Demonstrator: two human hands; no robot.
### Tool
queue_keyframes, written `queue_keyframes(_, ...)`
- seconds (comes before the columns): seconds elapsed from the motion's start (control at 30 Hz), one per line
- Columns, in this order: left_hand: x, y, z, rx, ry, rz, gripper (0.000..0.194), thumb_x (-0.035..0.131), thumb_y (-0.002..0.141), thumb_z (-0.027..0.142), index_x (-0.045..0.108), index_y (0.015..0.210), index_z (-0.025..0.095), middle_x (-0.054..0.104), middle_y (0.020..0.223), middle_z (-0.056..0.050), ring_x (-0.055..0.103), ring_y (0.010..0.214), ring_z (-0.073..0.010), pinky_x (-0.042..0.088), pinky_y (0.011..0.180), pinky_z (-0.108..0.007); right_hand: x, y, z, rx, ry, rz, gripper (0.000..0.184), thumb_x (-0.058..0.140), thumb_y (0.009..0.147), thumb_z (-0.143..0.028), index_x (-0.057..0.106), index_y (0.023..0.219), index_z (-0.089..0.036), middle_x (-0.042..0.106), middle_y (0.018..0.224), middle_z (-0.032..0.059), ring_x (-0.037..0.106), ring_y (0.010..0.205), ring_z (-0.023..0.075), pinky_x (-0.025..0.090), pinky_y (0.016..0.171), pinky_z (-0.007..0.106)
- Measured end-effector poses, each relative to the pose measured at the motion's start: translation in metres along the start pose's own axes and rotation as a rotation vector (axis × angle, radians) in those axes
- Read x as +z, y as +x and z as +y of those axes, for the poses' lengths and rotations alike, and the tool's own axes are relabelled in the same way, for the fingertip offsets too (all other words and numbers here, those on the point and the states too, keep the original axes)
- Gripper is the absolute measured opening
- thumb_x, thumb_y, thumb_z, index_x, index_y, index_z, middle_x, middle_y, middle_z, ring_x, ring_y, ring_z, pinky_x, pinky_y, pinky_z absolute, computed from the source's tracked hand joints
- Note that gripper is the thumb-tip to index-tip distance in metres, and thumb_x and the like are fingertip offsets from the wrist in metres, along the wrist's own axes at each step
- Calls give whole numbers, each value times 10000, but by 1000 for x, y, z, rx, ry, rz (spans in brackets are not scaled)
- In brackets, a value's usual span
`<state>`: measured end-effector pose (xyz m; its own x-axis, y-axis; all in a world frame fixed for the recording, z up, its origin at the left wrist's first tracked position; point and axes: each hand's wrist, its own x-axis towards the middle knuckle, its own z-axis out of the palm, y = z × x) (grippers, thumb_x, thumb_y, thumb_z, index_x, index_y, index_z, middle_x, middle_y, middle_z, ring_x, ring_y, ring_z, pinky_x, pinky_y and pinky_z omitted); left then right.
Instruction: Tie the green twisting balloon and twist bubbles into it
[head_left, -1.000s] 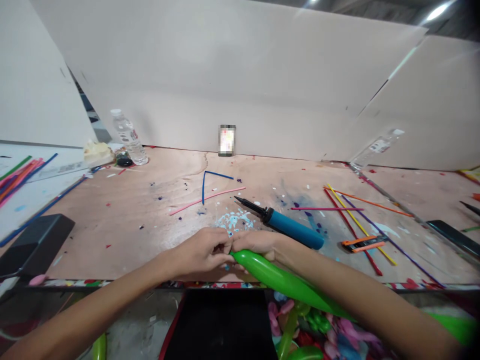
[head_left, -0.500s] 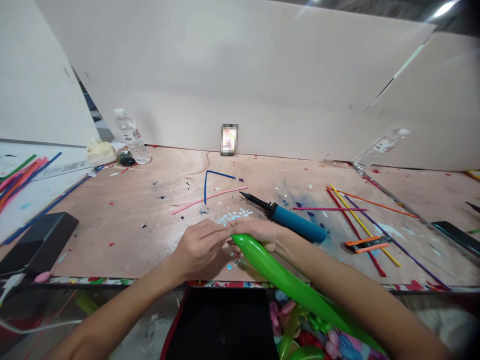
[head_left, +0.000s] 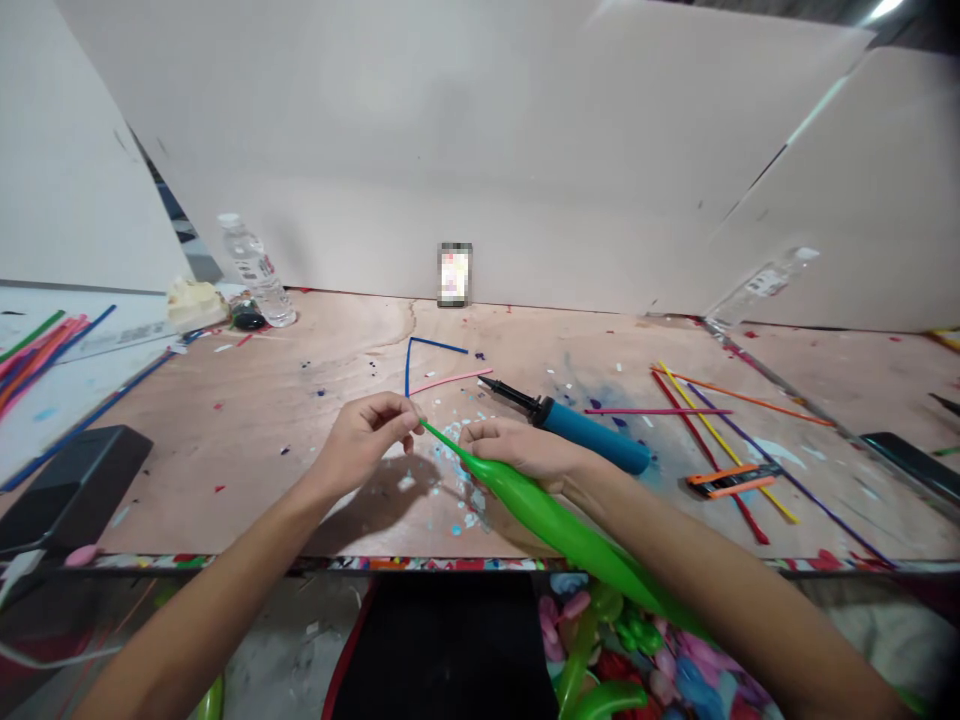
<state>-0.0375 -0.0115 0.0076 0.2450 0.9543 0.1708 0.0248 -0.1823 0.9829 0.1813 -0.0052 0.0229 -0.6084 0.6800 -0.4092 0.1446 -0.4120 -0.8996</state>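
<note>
A long inflated green balloon (head_left: 570, 525) slants from the middle of the table down past my right forearm. My left hand (head_left: 371, 430) pinches the tip of its thin, stretched neck. My right hand (head_left: 517, 450) is closed round the balloon where the neck meets the inflated part; some of its fingers are hidden. The neck is pulled straight between the two hands. Just beyond my right hand lies a blue hand pump (head_left: 592, 433) with a black nozzle. Behind my left hand are a bent blue uninflated balloon (head_left: 437, 345) and a pink one (head_left: 457, 379).
Several uninflated balloons, one of them red (head_left: 705, 450), lie crossed at the right beside an orange-and-black cutter (head_left: 733, 481). A phone (head_left: 454, 275) leans on the back panel. Water bottles (head_left: 259, 270) stand at both back corners. A dark box (head_left: 79, 485) sits at the left edge.
My left hand has moved left, away from my right hand, drawing the green balloon's neck out into a thin strand. The hands were together before. The view has shifted slightly.
</note>
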Motion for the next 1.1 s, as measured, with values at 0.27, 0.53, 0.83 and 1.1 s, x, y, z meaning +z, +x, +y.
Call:
queue_keyframes(0.27,14,-2,-2,-30,-196,-25,240,656,830,342,569,742,135,588,611,6,548,559,-91,452,550,-208,0,-1,-4,-289,-338,17,372,497,906,-514,558,783,-168,535,719,-18,496,667,116,405,633,236)
queue_keyframes(0.53,18,-4,2,-235,-608,-15,344,758,728,409,566,802,133,620,649,4,455,410,-36,354,391,-149,12,-16,-19,-455,-685,1,372,442,954,-457,657,918,-156,635,875,28,564,845,170,424,789,266)
queue_keyframes(0.83,40,-9,-13,-167,-411,-9,281,664,820,391,543,787,140,590,627,13,536,530,-69,440,533,-172,20,-7,-3,-434,-956,167,207,451,936,-278,628,931,-172,674,896,36,585,811,165,401,752,262)
queue_keyframes(1.1,14,7,-6,-205,-672,189,322,758,719,305,479,723,145,491,630,48,412,489,-27,349,437,-129,6,-16,9,-371,-1350,348,286,388,974,-289,571,790,-169,630,780,65,517,703,162,305,656,284)
